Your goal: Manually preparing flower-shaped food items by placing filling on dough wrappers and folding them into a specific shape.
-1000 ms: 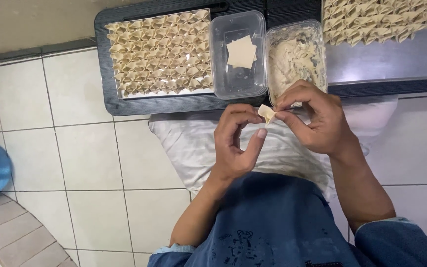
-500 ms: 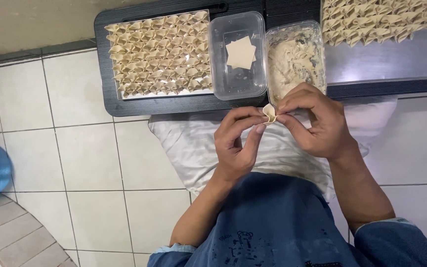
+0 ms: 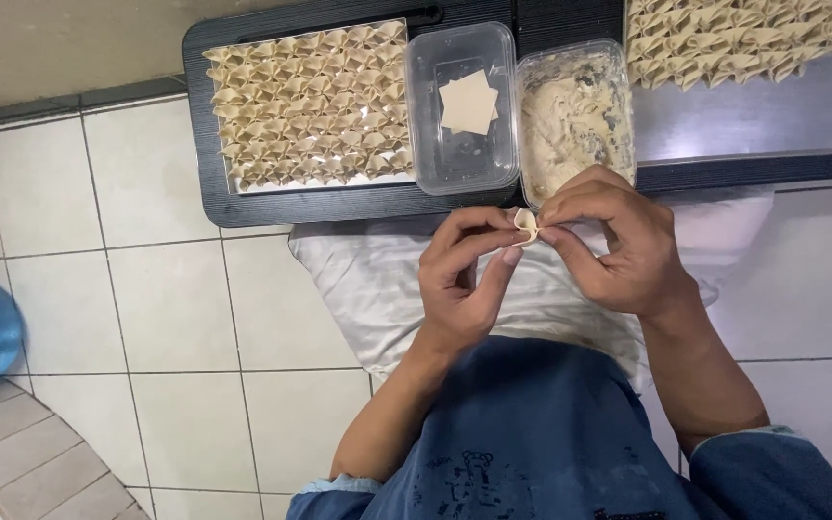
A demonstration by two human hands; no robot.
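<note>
Pale dough dumpling (image 3: 526, 225): pinched between my left hand (image 3: 459, 279) and right hand (image 3: 618, 241), both closed on it; filling tub (image 3: 575, 116) just beyond.

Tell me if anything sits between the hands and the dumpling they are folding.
Nothing visible does. The left hand and the right hand both pinch the small folded dumpling directly at their fingertips, above the white cloth, just short of the black tray.
</note>
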